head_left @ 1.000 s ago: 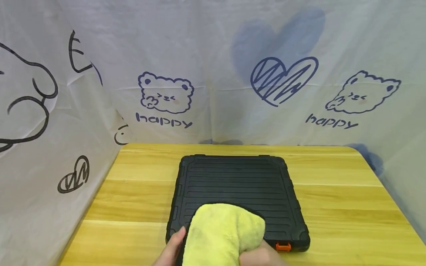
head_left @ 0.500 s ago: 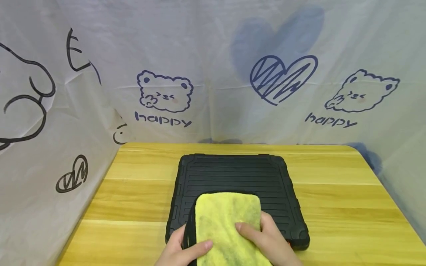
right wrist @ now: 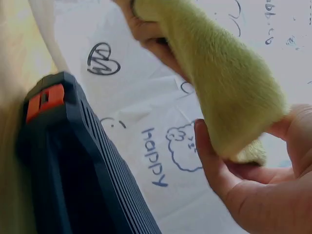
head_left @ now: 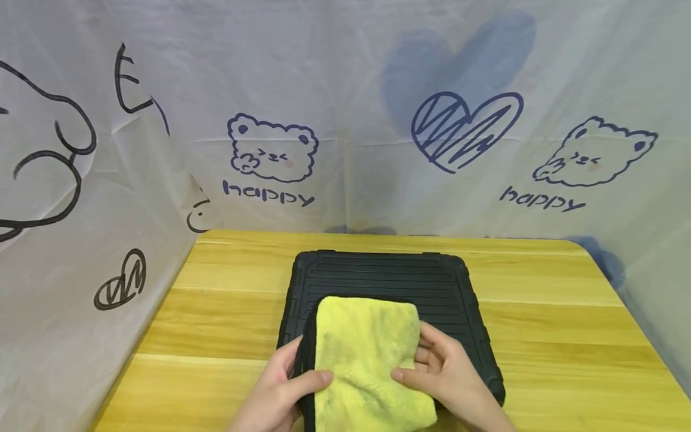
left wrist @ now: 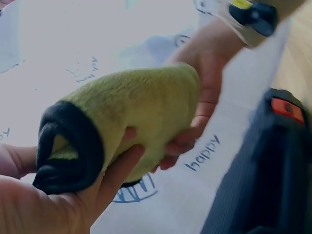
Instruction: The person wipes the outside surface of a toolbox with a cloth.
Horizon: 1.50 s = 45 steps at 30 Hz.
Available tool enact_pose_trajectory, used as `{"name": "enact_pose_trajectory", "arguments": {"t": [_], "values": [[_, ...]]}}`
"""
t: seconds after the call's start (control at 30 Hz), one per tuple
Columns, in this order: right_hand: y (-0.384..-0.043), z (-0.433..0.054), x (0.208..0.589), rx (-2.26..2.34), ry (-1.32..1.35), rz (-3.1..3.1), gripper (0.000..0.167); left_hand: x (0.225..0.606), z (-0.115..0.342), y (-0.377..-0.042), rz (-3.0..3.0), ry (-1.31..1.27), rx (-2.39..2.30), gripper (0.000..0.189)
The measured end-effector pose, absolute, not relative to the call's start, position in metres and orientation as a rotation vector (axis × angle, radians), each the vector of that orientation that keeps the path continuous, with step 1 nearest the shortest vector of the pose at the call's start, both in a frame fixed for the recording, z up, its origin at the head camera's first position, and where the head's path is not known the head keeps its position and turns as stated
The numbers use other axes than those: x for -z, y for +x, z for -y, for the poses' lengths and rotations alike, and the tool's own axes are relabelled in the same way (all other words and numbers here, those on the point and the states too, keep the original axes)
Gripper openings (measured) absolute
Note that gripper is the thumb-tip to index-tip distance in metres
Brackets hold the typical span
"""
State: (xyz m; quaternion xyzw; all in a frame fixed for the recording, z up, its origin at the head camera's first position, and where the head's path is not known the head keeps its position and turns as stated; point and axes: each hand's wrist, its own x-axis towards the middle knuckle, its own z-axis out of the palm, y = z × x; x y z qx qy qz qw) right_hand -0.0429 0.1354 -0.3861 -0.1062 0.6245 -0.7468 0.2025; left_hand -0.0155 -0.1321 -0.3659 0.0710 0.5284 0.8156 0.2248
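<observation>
A folded yellow cloth with dark edging and greyish smudges is held up in front of a black ridged case. My left hand grips its dark-bound left side, thumb on the front face. On the right side, my right hand pinches the cloth between thumb and fingers. In the left wrist view the cloth looks rolled into layers, its dark border curling round the open end. The right wrist view shows the fuzzy folded end of the cloth between thumb and fingers. The cloth hides the case's near part.
The case lies flat on a yellow wood-grain table. An orange latch shows on its side in the right wrist view. White curtains with printed bears and hearts hang behind and beside the table.
The cloth has gone from a bent-over bundle to a flatter folded rectangle and has risen slightly. Both thumbs have come onto its front. The right hand has shifted a little to the right.
</observation>
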Motion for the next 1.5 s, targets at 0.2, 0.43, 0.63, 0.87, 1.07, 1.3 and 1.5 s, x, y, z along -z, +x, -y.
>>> {"name": "enact_pose_trajectory", "arguments": {"t": [0.2, 0.43, 0.63, 0.87, 1.07, 1.3, 1.5], "values": [[-0.054, -0.150, 0.392, 2.013, -0.586, -2.368, 0.050, 0.348, 0.142, -0.029, -1.494, 0.240, -2.358, 0.042], [-0.085, -0.194, 0.430, 1.317, -0.723, -3.323, 0.057, 0.339, 0.162, -0.054, -2.404, 0.106, -2.285, 0.024], [-0.102, -0.227, 0.459, 1.058, -0.399, -3.219, 0.068, 0.356, 0.188, -0.088, -3.448, 0.247, -1.503, 0.026], [-0.110, -0.238, 0.471, 1.186, -0.255, -2.930, 0.077, 0.392, 0.197, -0.143, -3.385, 0.226, -1.165, 0.034], [-0.110, -0.237, 0.470, 1.157, -0.161, -2.880, 0.080, 0.416, 0.200, -0.181, -3.136, 0.114, -1.254, 0.041], [-0.108, -0.235, 0.468, 1.150, -0.112, -2.853, 0.081, 0.435, 0.204, -0.203, -2.803, 0.126, -1.313, 0.055], [-0.107, -0.235, 0.470, 1.186, -0.078, -2.844, 0.080, 0.440, 0.201, -0.198, -2.667, 0.166, -1.374, 0.058]]}}
